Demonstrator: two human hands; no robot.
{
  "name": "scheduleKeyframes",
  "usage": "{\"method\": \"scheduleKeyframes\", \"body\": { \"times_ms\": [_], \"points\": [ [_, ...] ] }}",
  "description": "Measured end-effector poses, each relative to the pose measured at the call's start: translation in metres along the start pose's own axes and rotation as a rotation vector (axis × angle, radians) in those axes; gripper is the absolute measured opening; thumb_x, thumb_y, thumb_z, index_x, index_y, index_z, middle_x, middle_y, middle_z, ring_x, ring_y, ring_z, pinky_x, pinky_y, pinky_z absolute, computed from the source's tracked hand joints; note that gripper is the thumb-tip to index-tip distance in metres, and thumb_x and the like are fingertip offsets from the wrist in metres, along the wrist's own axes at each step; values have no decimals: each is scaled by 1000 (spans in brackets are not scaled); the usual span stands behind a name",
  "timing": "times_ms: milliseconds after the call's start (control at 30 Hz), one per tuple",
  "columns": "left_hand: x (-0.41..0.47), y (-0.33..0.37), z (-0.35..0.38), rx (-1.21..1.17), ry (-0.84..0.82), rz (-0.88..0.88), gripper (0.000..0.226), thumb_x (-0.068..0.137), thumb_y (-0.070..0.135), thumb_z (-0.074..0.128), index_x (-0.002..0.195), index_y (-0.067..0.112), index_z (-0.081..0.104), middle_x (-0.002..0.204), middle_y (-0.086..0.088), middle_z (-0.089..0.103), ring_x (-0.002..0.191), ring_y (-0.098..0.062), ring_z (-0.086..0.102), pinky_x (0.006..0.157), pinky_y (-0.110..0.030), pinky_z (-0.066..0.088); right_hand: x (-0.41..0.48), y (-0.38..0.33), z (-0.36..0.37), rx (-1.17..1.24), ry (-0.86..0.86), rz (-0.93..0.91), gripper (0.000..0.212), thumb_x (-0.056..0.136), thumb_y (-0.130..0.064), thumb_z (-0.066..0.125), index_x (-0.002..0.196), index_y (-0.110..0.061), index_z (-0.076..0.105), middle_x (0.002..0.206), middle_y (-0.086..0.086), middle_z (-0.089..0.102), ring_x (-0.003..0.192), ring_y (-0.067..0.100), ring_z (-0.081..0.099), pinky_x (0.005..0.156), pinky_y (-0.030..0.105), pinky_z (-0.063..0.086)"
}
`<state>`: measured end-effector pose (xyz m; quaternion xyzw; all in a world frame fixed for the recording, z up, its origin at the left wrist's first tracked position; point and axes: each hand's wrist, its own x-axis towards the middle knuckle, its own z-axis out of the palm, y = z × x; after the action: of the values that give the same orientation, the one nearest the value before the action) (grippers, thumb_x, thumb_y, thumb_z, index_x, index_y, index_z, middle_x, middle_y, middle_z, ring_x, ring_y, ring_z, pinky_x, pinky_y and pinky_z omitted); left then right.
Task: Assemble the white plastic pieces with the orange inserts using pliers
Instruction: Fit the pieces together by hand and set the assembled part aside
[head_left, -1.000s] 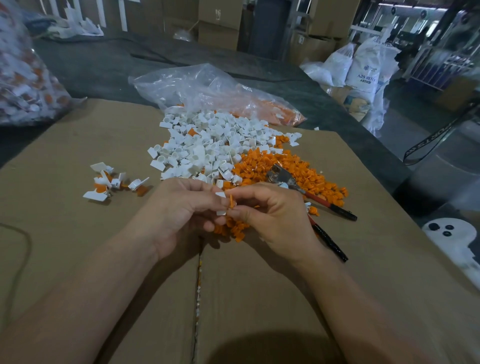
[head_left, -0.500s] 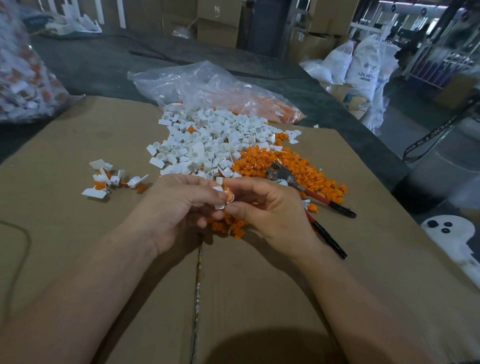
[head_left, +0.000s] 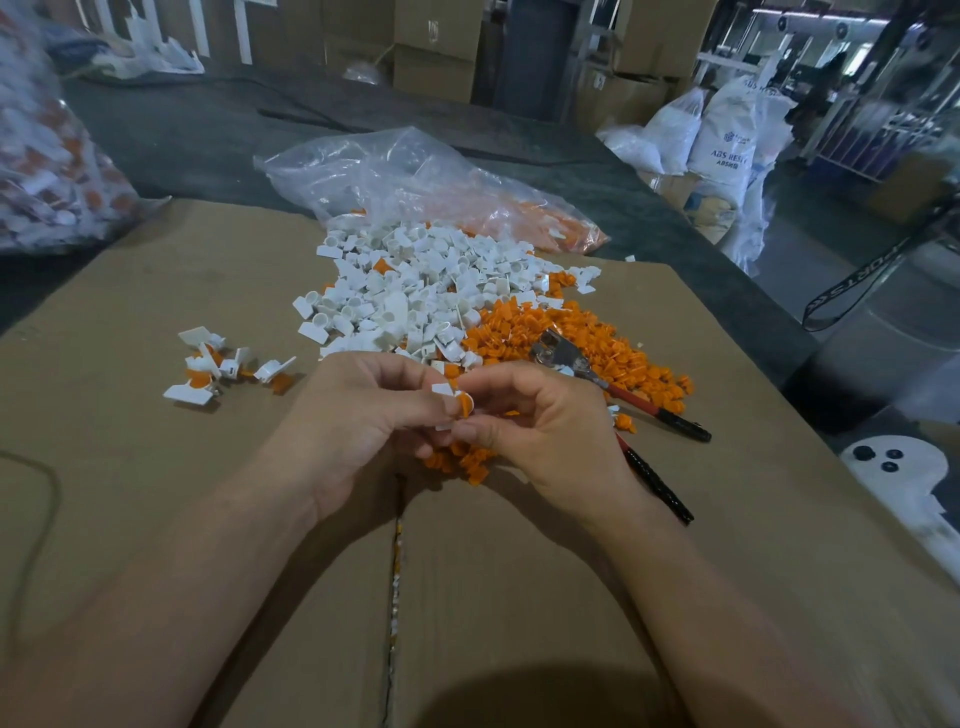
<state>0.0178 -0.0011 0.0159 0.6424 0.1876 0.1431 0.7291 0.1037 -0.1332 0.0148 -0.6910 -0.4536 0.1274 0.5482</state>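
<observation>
My left hand (head_left: 358, 415) pinches a small white plastic piece (head_left: 442, 391) over the cardboard. My right hand (head_left: 540, 426) pinches an orange insert (head_left: 465, 404) against that white piece. Both hands meet just in front of the heaps. A heap of white pieces (head_left: 431, 291) lies behind my hands, and a heap of orange inserts (head_left: 571, 338) spreads to its right. Pliers (head_left: 613, 387) with red and black handles lie on the orange heap, right of my right hand, untouched. A few joined white-and-orange pieces (head_left: 218, 366) sit to the left.
A flattened cardboard sheet (head_left: 156, 467) covers the work surface, with a seam running toward me. A clear plastic bag (head_left: 415, 182) lies behind the heaps. Another bag of parts (head_left: 47, 166) is at far left. White sacks (head_left: 727, 140) and boxes stand at the back right.
The orange insert, held edge-on beside the white piece a second ago, now sits pressed against it between my fingertips. My hands have stayed in place. The pliers have not moved.
</observation>
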Motion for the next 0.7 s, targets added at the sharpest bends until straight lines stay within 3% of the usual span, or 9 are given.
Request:
{"method": "scheduleKeyframes", "body": {
  "times_ms": [100,200,367,567,700],
  "points": [
    [0,0,0,20,-2,20,11,57,4,75,54,12,69,53,-9,62,48,-14,58,42,-19,44,0,0,0,-5,-1,12,32,71,-6,74,87,-31,64,85,-7,68,81,11,66,75,29,56],
    [0,-1,-1,30,11,27,20,66,-3,72,54,12,69,53,-9,63,47,-14,58,42,-19,44,0,0,-1,12,-3,14,38,71,-3,74,89,-34,61,85,-11,66,79,5,64,72,18,53],
    [0,0,0,25,5,24,20,68,-5,70,54,9,69,54,-10,64,49,-14,60,41,-19,45,1,2,-1,28,2,28,41,72,0,73,90,-34,61,83,-14,65,78,1,64,72,16,52],
    [0,2,0,-19,-2,-28,10,52,8,72,59,5,66,51,-11,60,46,-14,58,40,-17,44,0,3,-1,1,-3,1,35,73,0,72,88,-30,64,84,-12,67,80,3,65,72,16,52],
    [0,2,1,-31,7,-35,7,56,4,72,58,5,65,50,-10,60,45,-13,58,40,-16,44,0,4,-2,-15,-5,-13,38,74,0,71,87,-35,63,83,-16,67,81,3,64,72,16,52]
  ]
}}
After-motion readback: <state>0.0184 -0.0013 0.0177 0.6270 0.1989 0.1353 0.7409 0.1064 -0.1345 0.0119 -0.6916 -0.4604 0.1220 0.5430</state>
